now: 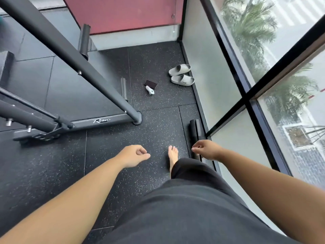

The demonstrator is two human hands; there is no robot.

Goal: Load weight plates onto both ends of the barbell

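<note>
Dark weight plates [194, 132] stand on edge against the window wall at the near right, probably parked there within reach but out of the walkway. The right hand [207, 149] hangs just over them, fingers loosely curled and holding nothing; I cannot tell whether it touches them. The left hand [133, 154] is equally loose and empty. The rack [70, 55] stands to the left; I cannot pick out the barbell.

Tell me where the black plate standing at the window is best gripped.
Probably by its upper rim, from above. The plate stands on edge against the window's frosted panel, so its far face is blocked and the rim is free. The right hand, holding nothing, is nearest; the left hand could steady the open face.
</note>
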